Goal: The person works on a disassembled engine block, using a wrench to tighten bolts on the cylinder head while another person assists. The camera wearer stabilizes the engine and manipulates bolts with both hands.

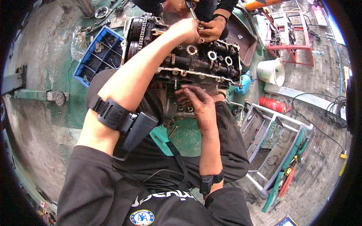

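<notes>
Soft black cotton covers the wearer's torso as a short-sleeved T-shirt (88,180), with white lettering and a round blue-and-white badge on the chest. Black webbing holds a boxy, matte plastic device (139,130) on the left forearm.

Beyond the knees sits a long, oily, dark metal engine cylinder head (184,66), ridged with shafts and lobes; three pale, smooth metal rings show on top, and a linked metal chain (142,34) runs at its left end. The left hand (186,32) reaches over its far side, fingers curled, beside a co-worker's hand (213,28) and a slim metal-shafted tool (191,10); I cannot tell what, if anything, it pinches. The right hand (198,100), smeared with dark grease, hovers near the closer edge, fingers loosely spread and bent, holding nothing visible.

Left of the engine part, a blue plastic tray (89,52) with divided compartments holds small dark pieces and a few tan ones. A crumpled clear plastic bag (78,44) lies beside it. To the right stand a whitish round plastic bucket (264,71), its contents indistinct, and a grey metal-framed rack (283,116) with slanting shelves.
</notes>
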The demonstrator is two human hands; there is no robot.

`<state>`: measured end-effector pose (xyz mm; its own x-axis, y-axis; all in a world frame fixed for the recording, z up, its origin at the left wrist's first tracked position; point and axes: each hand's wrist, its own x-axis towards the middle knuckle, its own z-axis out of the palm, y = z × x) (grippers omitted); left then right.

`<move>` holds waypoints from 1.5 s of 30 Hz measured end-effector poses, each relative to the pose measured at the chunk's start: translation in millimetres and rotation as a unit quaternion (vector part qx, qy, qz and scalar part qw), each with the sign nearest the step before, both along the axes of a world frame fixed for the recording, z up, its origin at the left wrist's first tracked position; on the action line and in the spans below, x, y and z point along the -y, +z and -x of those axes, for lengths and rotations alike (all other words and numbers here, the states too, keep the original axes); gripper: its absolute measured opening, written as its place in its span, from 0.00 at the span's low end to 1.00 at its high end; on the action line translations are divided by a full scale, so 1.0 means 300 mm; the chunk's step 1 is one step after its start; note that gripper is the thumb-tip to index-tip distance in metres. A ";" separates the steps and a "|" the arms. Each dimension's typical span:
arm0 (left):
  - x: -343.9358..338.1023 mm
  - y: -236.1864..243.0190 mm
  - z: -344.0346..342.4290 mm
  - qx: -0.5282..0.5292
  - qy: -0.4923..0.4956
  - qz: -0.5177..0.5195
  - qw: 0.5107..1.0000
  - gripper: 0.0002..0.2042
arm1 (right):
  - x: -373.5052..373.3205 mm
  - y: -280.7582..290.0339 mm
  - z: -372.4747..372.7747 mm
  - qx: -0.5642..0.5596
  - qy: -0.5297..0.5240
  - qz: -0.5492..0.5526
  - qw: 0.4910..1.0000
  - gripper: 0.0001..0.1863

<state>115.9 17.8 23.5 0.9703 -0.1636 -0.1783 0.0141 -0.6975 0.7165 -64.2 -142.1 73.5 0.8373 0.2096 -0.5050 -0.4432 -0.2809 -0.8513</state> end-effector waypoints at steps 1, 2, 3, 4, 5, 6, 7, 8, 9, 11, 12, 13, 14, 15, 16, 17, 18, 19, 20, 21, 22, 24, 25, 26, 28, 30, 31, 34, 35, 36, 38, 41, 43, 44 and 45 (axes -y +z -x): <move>-0.007 0.009 -0.012 -0.013 -0.021 0.024 0.999 0.19 | -0.003 -0.010 0.007 -0.003 0.005 0.023 1.000 0.14; -0.015 0.018 -0.023 -0.019 -0.040 0.045 0.998 0.17 | -0.001 -0.014 0.015 0.002 -0.007 -0.007 1.000 0.14; -0.009 0.021 -0.021 -0.017 -0.049 0.068 0.996 0.16 | 0.001 -0.018 0.021 -0.009 -0.023 -0.019 1.000 0.15; 0.009 0.021 -0.009 -0.061 -0.021 0.167 0.984 0.16 | 0.002 -0.021 0.025 -0.027 -0.043 -0.025 0.998 0.15; 0.037 0.020 0.011 -0.093 0.018 0.258 0.961 0.16 | 0.008 -0.020 0.023 -0.032 -0.060 -0.039 0.997 0.19; 0.066 0.020 0.031 -0.143 0.055 0.329 0.932 0.16 | 0.008 -0.023 0.019 -0.020 -0.084 -0.042 0.995 0.21; 0.086 0.022 0.041 -0.127 0.046 0.309 0.941 0.15 | 0.009 -0.026 0.011 -0.008 -0.109 -0.044 0.993 0.23; 0.112 0.027 0.044 -0.098 0.049 0.240 0.965 0.13 | 0.009 -0.032 0.005 0.009 -0.126 -0.054 0.991 0.25; 0.131 0.028 0.065 -0.123 0.072 0.270 0.952 0.14 | 0.014 -0.035 -0.006 -0.014 -0.141 -0.074 0.987 0.29; 0.161 0.038 0.098 -0.174 0.138 0.352 0.909 0.18 | 0.030 -0.043 -0.020 -0.044 -0.146 -0.209 0.966 0.28; 0.162 0.044 0.104 -0.149 0.152 0.336 0.917 0.18 | 0.041 -0.047 -0.025 -0.060 -0.146 -0.278 0.947 0.27; 0.160 0.052 0.111 -0.123 0.167 0.320 0.924 0.18 | 0.052 -0.055 -0.030 -0.089 -0.164 -0.310 0.932 0.24; 0.155 0.058 0.117 -0.106 0.183 0.299 0.931 0.18 | 0.065 -0.061 -0.029 -0.087 -0.181 -0.314 0.928 0.21; 0.144 0.065 0.116 -0.120 0.169 0.303 0.930 0.19 | 0.077 -0.068 -0.028 -0.085 -0.198 -0.317 0.924 0.18; 0.130 0.071 0.112 -0.140 0.159 0.302 0.930 0.20 | 0.089 -0.077 -0.026 -0.084 -0.215 -0.321 0.919 0.16; 0.118 0.074 0.106 -0.134 0.130 0.256 0.948 0.21 | 0.101 -0.088 -0.027 -0.092 -0.243 -0.325 0.909 0.14; 0.103 0.078 0.093 -0.124 0.105 0.211 0.964 0.21 | 0.117 -0.097 -0.033 -0.097 -0.268 -0.321 0.903 0.12; 0.092 0.076 0.088 -0.136 0.102 0.221 0.961 0.22 | 0.138 -0.104 -0.041 -0.103 -0.282 -0.330 0.895 0.10; 0.079 0.073 0.078 -0.130 0.093 0.210 0.965 0.23 | 0.158 -0.109 -0.049 -0.104 -0.286 -0.350 0.886 0.08; 0.064 0.063 0.080 -0.153 0.061 0.258 0.952 0.21 | 0.176 -0.116 -0.060 -0.107 -0.331 -0.303 0.887 0.05; 0.052 0.052 0.079 -0.181 0.028 0.304 0.935 0.20 | 0.190 -0.123 -0.071 -0.092 -0.348 -0.283 0.889 0.10; 0.047 0.027 0.073 -0.204 0.039 0.225 0.952 0.20 | 0.218 -0.122 -0.085 -0.054 -0.381 -0.242 0.891 0.09; 0.046 0.014 0.069 -0.210 0.033 0.197 0.957 0.21 | 0.223 -0.121 -0.090 -0.041 -0.363 -0.253 0.896 0.09; 0.048 0.001 0.067 -0.216 0.026 0.170 0.961 0.21 | 0.227 -0.116 -0.096 -0.038 -0.375 -0.233 0.896 0.09; 0.047 -0.023 0.062 -0.194 0.020 0.152 0.969 0.22 | 0.226 -0.105 -0.107 -0.025 -0.380 -0.208 0.901 0.09; 0.041 -0.040 0.055 -0.197 0.004 0.137 0.971 0.23 | 0.213 -0.098 -0.118 -0.009 -0.364 -0.199 0.910 0.09; 0.041 -0.044 0.052 -0.194 -0.008 0.120 0.974 0.23 | 0.209 -0.093 -0.123 -0.008 -0.360 -0.183 0.915 0.09; 0.045 -0.051 0.044 -0.172 -0.028 0.063 0.983 0.22 | 0.204 -0.087 -0.135 -0.010 -0.349 -0.159 0.923 0.09; 0.046 -0.052 0.043 -0.156 -0.025 0.039 0.987 0.20 | 0.206 -0.088 -0.137 -0.013 -0.349 -0.167 0.922 0.09; 0.047 -0.054 0.042 -0.138 -0.023 0.016 0.990 0.18 | 0.209 -0.090 -0.139 -0.021 -0.357 -0.169 0.918 0.09; 0.042 -0.058 0.038 -0.139 -0.050 0.028 0.989 0.22 | 0.218 -0.097 -0.141 -0.013 -0.348 -0.160 0.923 0.09; 0.038 -0.063 0.030 -0.148 -0.070 0.018 0.986 0.23 | 0.234 -0.110 -0.146 0.000 -0.353 -0.143 0.925 0.10; 0.037 -0.064 0.029 -0.150 -0.066 0.012 0.986 0.23 | 0.248 -0.116 -0.150 0.004 -0.349 -0.133 0.928 0.11; 0.038 -0.064 0.030 -0.149 -0.060 0.014 0.987 0.22 | 0.256 -0.118 -0.153 0.003 -0.343 -0.127 0.931 0.11; 0.037 -0.064 0.030 -0.152 -0.061 0.014 0.986 0.22 | 0.264 -0.121 -0.156 0.001 -0.336 -0.121 0.934 0.11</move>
<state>106.9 6.6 4.5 0.8457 -0.2852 -0.4510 0.1473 -0.6876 0.7110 -17.6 -221.1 37.3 0.8219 -0.2566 -0.5085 -0.4481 0.2600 -0.8554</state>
